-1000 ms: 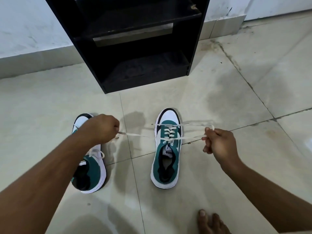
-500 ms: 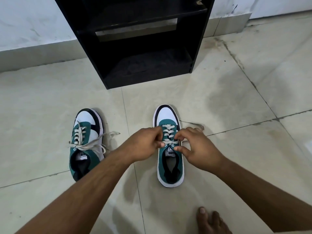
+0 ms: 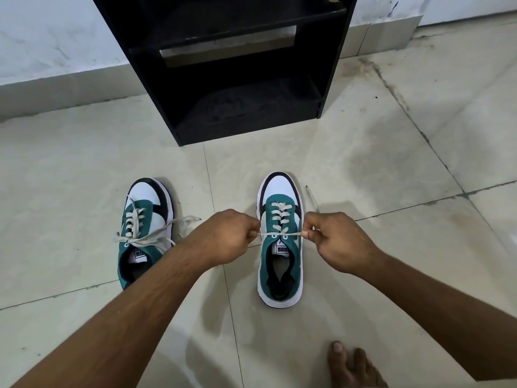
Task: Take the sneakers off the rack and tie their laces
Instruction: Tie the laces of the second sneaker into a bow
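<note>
Two green, white and black sneakers stand on the tiled floor, toes toward the rack. The right sneaker (image 3: 281,239) lies between my hands. My left hand (image 3: 223,238) and my right hand (image 3: 338,242) each pinch one end of its white lace (image 3: 279,234), which runs taut across the top eyelets. A loose lace tail (image 3: 312,197) trails on the floor beside its toe. The left sneaker (image 3: 145,228) sits apart to the left, its lace ends (image 3: 167,229) lying loose across it. My left forearm hides its heel.
The black shoe rack (image 3: 232,65) stands against the wall straight ahead, with nothing on its dusty bottom shelf. My bare foot (image 3: 352,365) rests on the floor at the lower right. Pale floor tiles (image 3: 391,163) stretch to the right.
One second ago my hands held the lace ends stretched wide apart. They then met over the right sneaker's tongue and now have drawn a short way apart, pulling the lace tight.
</note>
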